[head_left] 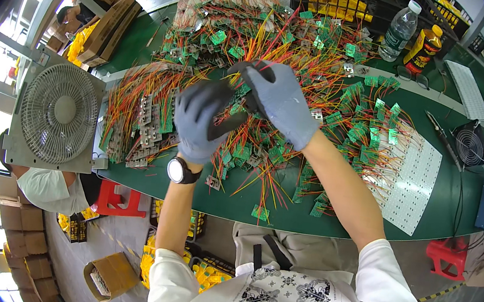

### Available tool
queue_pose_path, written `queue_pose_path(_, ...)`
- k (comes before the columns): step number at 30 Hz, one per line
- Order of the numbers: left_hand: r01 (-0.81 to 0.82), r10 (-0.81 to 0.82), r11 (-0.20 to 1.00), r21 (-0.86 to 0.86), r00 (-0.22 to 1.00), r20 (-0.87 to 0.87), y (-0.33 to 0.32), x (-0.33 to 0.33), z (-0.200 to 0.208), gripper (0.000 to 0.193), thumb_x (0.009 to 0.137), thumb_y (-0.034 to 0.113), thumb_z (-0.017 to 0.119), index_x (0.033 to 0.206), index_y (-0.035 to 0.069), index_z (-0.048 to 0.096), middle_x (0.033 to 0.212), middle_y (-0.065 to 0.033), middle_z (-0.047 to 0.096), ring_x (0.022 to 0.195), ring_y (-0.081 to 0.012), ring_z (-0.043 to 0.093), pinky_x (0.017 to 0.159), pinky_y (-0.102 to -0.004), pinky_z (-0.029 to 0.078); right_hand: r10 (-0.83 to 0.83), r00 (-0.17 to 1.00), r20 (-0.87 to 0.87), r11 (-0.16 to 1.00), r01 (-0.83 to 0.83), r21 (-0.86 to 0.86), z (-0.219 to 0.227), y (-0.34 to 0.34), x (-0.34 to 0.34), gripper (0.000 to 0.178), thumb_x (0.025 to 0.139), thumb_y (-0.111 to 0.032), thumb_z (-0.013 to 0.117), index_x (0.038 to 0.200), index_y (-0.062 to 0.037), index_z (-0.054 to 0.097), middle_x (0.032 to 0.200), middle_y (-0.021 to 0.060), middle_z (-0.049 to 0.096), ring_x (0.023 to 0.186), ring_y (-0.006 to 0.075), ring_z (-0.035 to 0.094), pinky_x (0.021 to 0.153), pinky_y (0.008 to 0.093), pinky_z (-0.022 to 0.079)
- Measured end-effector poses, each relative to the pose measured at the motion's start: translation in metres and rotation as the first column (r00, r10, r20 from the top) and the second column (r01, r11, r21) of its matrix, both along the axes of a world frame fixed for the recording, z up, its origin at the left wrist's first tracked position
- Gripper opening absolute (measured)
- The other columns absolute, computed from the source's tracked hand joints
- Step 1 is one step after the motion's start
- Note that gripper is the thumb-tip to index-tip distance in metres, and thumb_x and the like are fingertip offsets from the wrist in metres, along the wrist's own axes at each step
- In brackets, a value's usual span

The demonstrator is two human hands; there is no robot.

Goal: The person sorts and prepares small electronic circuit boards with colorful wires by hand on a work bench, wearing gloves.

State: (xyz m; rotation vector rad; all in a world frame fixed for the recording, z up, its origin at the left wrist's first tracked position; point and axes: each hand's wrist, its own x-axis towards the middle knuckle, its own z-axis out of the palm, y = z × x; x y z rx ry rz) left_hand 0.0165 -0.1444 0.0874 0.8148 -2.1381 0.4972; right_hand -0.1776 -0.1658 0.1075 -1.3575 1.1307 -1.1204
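Note:
Both my hands wear grey gloves with dark palms and are raised over a heap of small green circuit boards with red and yellow wires (pixel 329 77). My right hand (pixel 281 101) has its fingers curled and pinched together at a small green circuit board (pixel 239 92), partly hidden between the two hands. Facing it, my left hand (pixel 197 121) is bent at the fingers, its thumb apart from them. No object shows clearly in the left hand, and its fingertips come close to that board. A round white watch (pixel 176 170) is on my left wrist.
White perforated panels (pixel 417 178) lie at the right of the green table (pixel 217 205). A water bottle (pixel 400 31), a yellow-labelled bottle (pixel 423 49) and glasses (pixel 413 75) stand or lie far right. A large fan (pixel 65 108) is at left. A person (pixel 47 187) sits beyond it.

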Motion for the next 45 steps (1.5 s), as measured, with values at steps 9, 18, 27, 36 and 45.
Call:
queue_pose_path(9,0.72,0.361,0.555,0.416,0.242,-0.901,-0.023,-0.022,-0.041,0.038,0.075,-0.012,0.06,0.113,-0.01,0.058,0.106,-0.0122,0.066,0.09,-0.0162,0.064,0.085,-0.0273,0.051,-0.163,0.75,-0.641,0.818,-0.26,-0.513,-0.016,-0.009,-0.01,0.036,0.09,-0.032,0.057,0.113,-0.0044,0.059,0.097,0.0098,0.066,0.087,0.0258,0.065,0.077,0.0432,0.048)
queue_pose_path(18,0.474,0.376,0.73,0.492,0.322,-0.869,-0.008,-0.035,-0.043,0.031,0.075,-0.013,0.064,0.106,-0.01,0.063,0.099,-0.0093,0.066,0.088,-0.0119,0.062,0.08,-0.0241,0.05,-0.405,0.566,-0.718,0.764,-0.221,-0.606,-0.023,-0.01,0.006,0.03,0.084,-0.031,0.062,0.107,-0.0113,0.059,0.089,0.0077,0.065,0.078,0.025,0.065,0.067,0.0383,0.05)
queue_pose_path(27,0.629,0.406,0.68,0.377,0.105,-0.908,-0.018,-0.013,-0.04,0.029,0.09,0.0,0.053,0.119,-0.006,0.057,0.106,-0.0099,0.063,0.093,-0.0157,0.062,0.079,-0.0305,0.055,-0.347,0.663,-0.664,0.879,-0.016,-0.476,0.016,0.003,-0.012,0.03,0.085,-0.042,0.062,0.087,-0.0125,0.062,0.076,0.0074,0.068,0.069,0.0285,0.066,0.06,0.0386,0.049)
queue_pose_path(36,0.731,0.327,0.557,0.395,0.244,-0.913,-0.015,-0.022,-0.041,0.028,0.089,0.001,0.058,0.117,-0.006,0.059,0.108,-0.006,0.062,0.095,-0.0101,0.059,0.086,-0.0242,0.047,-0.132,0.901,-0.414,0.926,-0.037,-0.377,-0.019,-0.005,0.008,0.038,0.083,-0.042,0.066,0.1,-0.0086,0.063,0.077,0.0097,0.066,0.073,0.03,0.065,0.065,0.0397,0.05)
queue_pose_path(45,0.729,0.322,0.537,0.425,0.289,-0.902,-0.02,-0.019,-0.051,0.034,0.089,0.004,0.058,0.122,-0.004,0.056,0.115,-0.0066,0.06,0.102,-0.0128,0.059,0.089,-0.0255,0.048,-0.244,0.843,-0.48,0.916,0.038,-0.399,-0.02,-0.012,0.003,0.03,0.084,-0.033,0.067,0.098,-0.0063,0.064,0.079,0.0117,0.067,0.071,0.0286,0.065,0.064,0.0375,0.05)
